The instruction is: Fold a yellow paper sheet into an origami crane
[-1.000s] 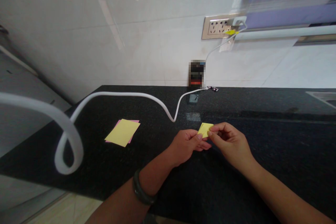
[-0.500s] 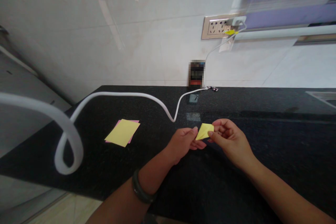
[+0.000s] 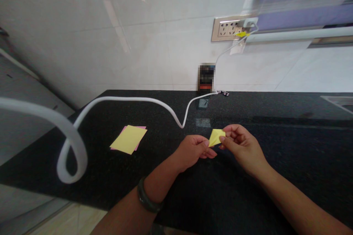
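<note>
Small folded yellow paper piece [image 3: 216, 137] is up btwn both hands, just above the dark, speckled stone tabletop [image 3: 157, 117]. Bare R hand [image 3: 242, 147] pinches its R edge, thumb in front, fingers behind. Bare L hand [image 3: 193, 152] has its thumb on the lower L corner, fingers underneath, so that grip looks closed on it too.

Change: approx 1 sec ago the piece looked squarish, w/ L thumb over its lower L side; half a sec ago a pointed, creased face showed & L thumb sat clear of the tip. Now L thumb is back down at the tip. Prob. means the fold is being steadied/pressed; can't tell if the crease is set.

Flat yellow square paper sheet [image 3: 128, 139] lies off to the L, overlapping a pink paper sheet [image 3: 136, 148]; neither touched. Both lie near the thick white cable [image 3: 132, 98], apart from it.
</note>
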`<action>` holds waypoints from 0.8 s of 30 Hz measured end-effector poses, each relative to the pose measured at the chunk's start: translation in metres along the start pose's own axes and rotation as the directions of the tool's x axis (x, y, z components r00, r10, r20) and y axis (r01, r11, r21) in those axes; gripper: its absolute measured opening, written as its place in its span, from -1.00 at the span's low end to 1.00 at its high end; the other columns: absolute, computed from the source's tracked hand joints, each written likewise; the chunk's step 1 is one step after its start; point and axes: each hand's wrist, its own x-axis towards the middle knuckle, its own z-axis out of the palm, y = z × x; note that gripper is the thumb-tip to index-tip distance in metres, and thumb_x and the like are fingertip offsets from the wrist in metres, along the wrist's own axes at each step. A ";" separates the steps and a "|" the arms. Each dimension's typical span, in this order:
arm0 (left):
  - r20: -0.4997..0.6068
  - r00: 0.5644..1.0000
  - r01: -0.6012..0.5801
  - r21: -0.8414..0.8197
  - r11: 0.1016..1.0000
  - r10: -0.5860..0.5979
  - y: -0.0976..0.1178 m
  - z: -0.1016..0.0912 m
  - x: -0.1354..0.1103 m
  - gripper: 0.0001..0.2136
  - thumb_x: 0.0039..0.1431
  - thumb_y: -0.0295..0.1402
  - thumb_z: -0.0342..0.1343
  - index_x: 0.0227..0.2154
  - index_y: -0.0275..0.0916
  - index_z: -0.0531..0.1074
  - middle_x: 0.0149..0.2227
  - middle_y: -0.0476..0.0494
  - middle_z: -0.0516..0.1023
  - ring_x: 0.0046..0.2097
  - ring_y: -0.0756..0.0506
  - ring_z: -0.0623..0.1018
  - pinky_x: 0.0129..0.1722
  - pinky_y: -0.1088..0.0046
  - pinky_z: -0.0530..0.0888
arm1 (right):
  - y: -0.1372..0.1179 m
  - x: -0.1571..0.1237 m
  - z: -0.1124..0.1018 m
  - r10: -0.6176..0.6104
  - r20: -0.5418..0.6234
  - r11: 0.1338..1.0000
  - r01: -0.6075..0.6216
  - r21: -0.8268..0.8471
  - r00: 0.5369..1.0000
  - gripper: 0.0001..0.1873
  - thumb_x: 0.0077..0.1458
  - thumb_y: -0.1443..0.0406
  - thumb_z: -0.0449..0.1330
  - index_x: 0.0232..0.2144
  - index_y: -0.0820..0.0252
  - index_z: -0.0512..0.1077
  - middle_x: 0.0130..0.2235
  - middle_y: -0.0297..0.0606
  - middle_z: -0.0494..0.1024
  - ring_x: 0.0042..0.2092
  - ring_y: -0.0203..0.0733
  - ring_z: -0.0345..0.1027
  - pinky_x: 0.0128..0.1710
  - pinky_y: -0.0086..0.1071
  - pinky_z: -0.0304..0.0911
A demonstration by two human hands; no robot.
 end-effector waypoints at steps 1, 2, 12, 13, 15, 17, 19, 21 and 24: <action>0.010 1.000 0.000 0.003 1.000 0.000 -0.001 0.000 0.000 -0.78 0.03 -0.26 -0.04 -0.46 -0.35 0.35 -0.47 -0.18 0.51 -0.41 -0.02 0.50 -0.38 0.46 0.35 | 0.000 0.000 -0.001 -0.001 0.004 1.000 0.001 -0.020 1.000 -0.79 -0.10 0.29 0.17 -0.36 0.15 0.24 -0.47 -0.38 0.37 -0.51 -0.36 0.27 -0.52 -0.46 0.23; 0.017 1.000 -0.004 0.008 1.000 0.004 -0.001 -0.001 0.001 -0.78 0.03 -0.26 -0.04 -0.46 -0.35 0.35 -0.46 -0.18 0.51 -0.40 -0.03 0.50 -0.37 0.46 0.35 | 0.000 0.000 -0.002 -0.001 0.009 0.999 0.001 -0.042 1.000 -0.81 -0.10 0.28 0.17 -0.37 0.16 0.25 -0.47 -0.37 0.37 -0.51 -0.36 0.27 -0.52 -0.46 0.23; -0.059 0.997 -0.047 0.065 0.997 0.051 -0.001 -0.002 0.002 -0.80 0.04 -0.31 -0.06 -0.41 -0.36 0.36 -0.47 -0.20 0.51 -0.42 -0.03 0.49 -0.38 0.45 0.36 | -0.007 0.002 -0.007 0.032 0.098 0.984 -0.014 -0.178 0.995 -0.85 -0.12 0.25 0.18 -0.44 0.21 0.37 -0.43 -0.28 0.45 -0.41 -0.29 0.31 -0.39 -0.42 0.23; -0.056 0.997 -0.048 0.070 0.996 0.052 -0.001 -0.002 0.002 -0.80 0.04 -0.32 -0.06 -0.41 -0.36 0.36 -0.47 -0.21 0.51 -0.42 -0.03 0.49 -0.38 0.45 0.36 | -0.006 0.002 -0.007 0.029 0.099 0.983 -0.010 -0.184 0.995 -0.85 -0.12 0.25 0.18 -0.45 0.21 0.38 -0.43 -0.28 0.45 -0.41 -0.29 0.31 -0.39 -0.41 0.23; -0.050 0.997 -0.057 0.078 0.995 0.061 -0.002 -0.002 0.002 -0.79 0.04 -0.32 -0.07 -0.41 -0.37 0.36 -0.46 -0.22 0.51 -0.42 -0.03 0.49 -0.38 0.45 0.36 | -0.004 0.002 -0.007 0.029 0.085 0.982 -0.012 -0.190 0.996 -0.84 -0.11 0.23 0.17 -0.45 0.21 0.38 -0.45 -0.28 0.46 -0.43 -0.29 0.32 -0.40 -0.41 0.24; -0.049 0.996 -0.066 0.084 0.994 0.070 -0.002 -0.002 0.002 -0.80 0.05 -0.32 -0.07 -0.41 -0.36 0.36 -0.46 -0.22 0.52 -0.42 -0.03 0.49 -0.38 0.45 0.36 | -0.002 0.001 -0.006 0.034 0.064 0.982 -0.021 -0.186 0.997 -0.83 -0.11 0.22 0.17 -0.45 0.21 0.38 -0.44 -0.28 0.47 -0.44 -0.29 0.32 -0.40 -0.41 0.24; -0.052 0.996 -0.071 0.088 0.994 0.076 -0.002 -0.001 0.002 -0.80 0.05 -0.32 -0.07 -0.43 -0.36 0.36 -0.46 -0.21 0.52 -0.42 -0.02 0.49 -0.37 0.45 0.37 | -0.001 0.001 -0.006 0.040 0.048 0.983 -0.030 -0.181 0.998 -0.82 -0.11 0.22 0.18 -0.45 0.22 0.38 -0.45 -0.27 0.47 -0.45 -0.30 0.32 -0.42 -0.41 0.24; -0.056 0.995 -0.078 0.099 0.992 0.084 -0.001 0.000 0.001 -0.80 0.04 -0.32 -0.07 -0.45 -0.36 0.36 -0.47 -0.21 0.52 -0.43 -0.02 0.49 -0.37 0.45 0.37 | -0.001 0.001 -0.005 0.046 0.034 0.982 -0.039 -0.182 0.998 -0.82 -0.12 0.22 0.18 -0.46 0.22 0.37 -0.46 -0.27 0.46 -0.46 -0.30 0.32 -0.43 -0.42 0.24; -0.049 0.994 -0.095 0.124 0.988 0.101 0.000 0.001 0.001 -0.79 0.04 -0.31 -0.06 -0.47 -0.37 0.36 -0.47 -0.20 0.52 -0.44 -0.02 0.48 -0.38 0.46 0.37 | -0.002 0.001 -0.004 0.057 0.020 0.981 -0.052 -0.189 0.998 -0.83 -0.12 0.22 0.18 -0.47 0.21 0.36 -0.47 -0.28 0.46 -0.48 -0.31 0.31 -0.46 -0.42 0.23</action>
